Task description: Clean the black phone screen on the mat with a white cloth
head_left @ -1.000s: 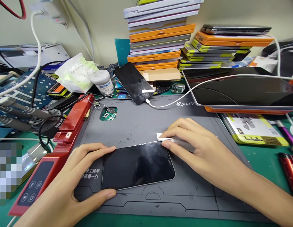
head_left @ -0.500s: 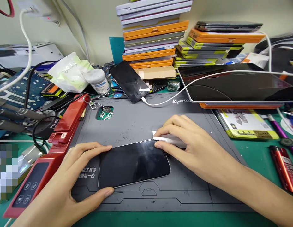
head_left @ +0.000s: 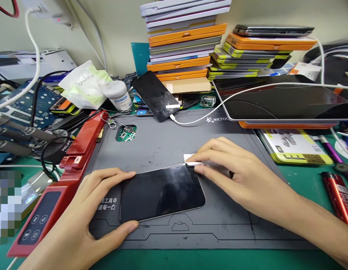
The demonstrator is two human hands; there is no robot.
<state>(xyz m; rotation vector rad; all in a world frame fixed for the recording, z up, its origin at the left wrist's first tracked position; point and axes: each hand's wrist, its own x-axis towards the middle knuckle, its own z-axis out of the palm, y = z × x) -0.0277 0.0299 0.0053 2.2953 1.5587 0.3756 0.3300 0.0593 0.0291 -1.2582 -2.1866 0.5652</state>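
Observation:
A black-screened smartphone (head_left: 162, 195) lies face up on the grey work mat (head_left: 162, 146), tilted slightly up to the right. My left hand (head_left: 98, 206) holds its left end, fingertips on the far long edge and thumb on the near one. At the far right corner, my right hand (head_left: 233, 168) pinches a thin white tool (head_left: 193, 164), its tip against the phone's edge. Most of that tool is hidden by the fingers, so its exact kind cannot be made out. Just behind it is a small white piece (head_left: 187, 157), partly covered by my fingers.
A second phone (head_left: 156, 95) with a white cable (head_left: 188, 123) leans at the back. Stacked cases (head_left: 185, 35) and a large dark-screened tablet (head_left: 275, 101) stand behind. On the left lies a red device (head_left: 75, 161); on the right, a red cylinder (head_left: 338, 198).
My right fingers have shifted slightly at the phone's corner, and less of the white tool shows. My left hand keeps its hold. The whole view has moved a little.

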